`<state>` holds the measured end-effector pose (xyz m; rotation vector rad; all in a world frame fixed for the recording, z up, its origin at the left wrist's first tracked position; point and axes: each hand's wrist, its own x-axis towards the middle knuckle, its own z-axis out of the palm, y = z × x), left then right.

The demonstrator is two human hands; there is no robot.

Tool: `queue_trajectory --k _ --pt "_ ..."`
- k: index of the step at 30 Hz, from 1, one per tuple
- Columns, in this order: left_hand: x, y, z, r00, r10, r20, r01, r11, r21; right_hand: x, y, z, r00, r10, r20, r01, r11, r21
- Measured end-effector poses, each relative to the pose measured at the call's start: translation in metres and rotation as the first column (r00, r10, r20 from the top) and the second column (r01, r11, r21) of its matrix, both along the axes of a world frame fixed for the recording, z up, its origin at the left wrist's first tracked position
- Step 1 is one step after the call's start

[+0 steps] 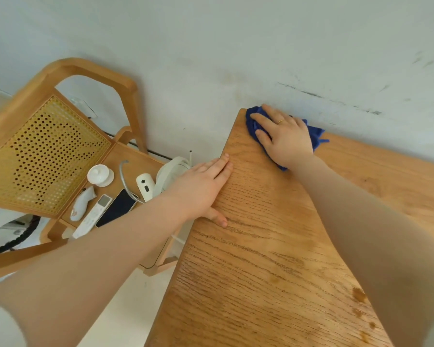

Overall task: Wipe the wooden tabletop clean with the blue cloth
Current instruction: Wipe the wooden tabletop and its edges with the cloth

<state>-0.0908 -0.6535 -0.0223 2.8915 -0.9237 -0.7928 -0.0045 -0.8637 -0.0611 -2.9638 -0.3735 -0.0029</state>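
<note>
under the right hand [283, 136], whose spread fingers press flat, the blue cloth [254, 121] lies bunched at the wooden tabletop's [261, 246] far corner, while the left hand [201, 189] rests flat, fingers together, on its left edge.

Right hand [285, 136] presses blue cloth [253, 122] flat at far corner of wooden tabletop [261, 246]. Left hand [201, 189] rests flat on left edge.

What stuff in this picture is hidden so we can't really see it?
- Head view: most of the blue cloth lies under the right hand.
- The tabletop runs off the bottom and right edges; the right arm covers part.
- The white device on the chair is half behind the left hand.
- The remote's buttons are too small.
</note>
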Motion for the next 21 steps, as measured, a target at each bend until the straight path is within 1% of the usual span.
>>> queue_trajectory --k 2,3,7,9,10,11,14,16,19,21 --pt "-0.002 0.001 0.0 1.0 0.0 -0.018 0.0 1.0 0.001 -0.023 0.008 0.0 0.999 -0.027 -0.024 0.027 1.0 -0.003" --pt "-0.004 0.001 0.0 1.0 0.001 -0.028 -0.001 1.0 0.0 -0.04 0.011 0.001 0.999 -0.01 -0.044 0.01 1.0 -0.002" --pt "-0.005 -0.001 0.008 0.998 -0.023 -0.057 0.024 1.0 0.004 -0.101 0.004 0.008 0.987 0.145 -0.075 -0.144 0.989 0.014" --pt "-0.005 -0.001 0.011 0.997 -0.029 -0.072 0.029 1.0 0.0 -0.102 -0.006 0.011 0.977 0.204 -0.066 -0.205 0.979 0.0" --pt "-0.005 -0.001 0.012 0.997 -0.029 -0.073 0.028 1.0 -0.005 -0.094 -0.009 0.01 0.978 0.199 -0.059 -0.2 0.98 -0.01" --pt "-0.004 -0.001 0.012 0.997 -0.029 -0.071 0.029 1.0 -0.009 -0.082 -0.012 0.011 0.987 0.156 -0.048 -0.157 0.988 -0.011" --pt "-0.001 -0.002 0.01 0.997 -0.049 -0.057 0.048 0.999 -0.008 -0.039 -0.016 0.009 0.994 -0.107 -0.034 0.108 0.994 0.003" --pt "0.0 -0.003 0.007 0.997 -0.044 -0.057 0.044 0.999 -0.012 -0.023 -0.017 0.006 0.98 -0.198 -0.028 0.197 0.98 -0.027" --pt "-0.001 -0.002 0.006 0.997 -0.033 -0.067 0.032 0.999 -0.01 -0.044 -0.005 0.003 0.978 -0.21 -0.019 0.21 0.978 -0.008" --pt "-0.003 -0.001 0.008 0.997 -0.018 -0.082 0.018 1.0 -0.004 -0.082 0.007 0.004 0.992 -0.126 -0.006 0.126 0.992 0.011"
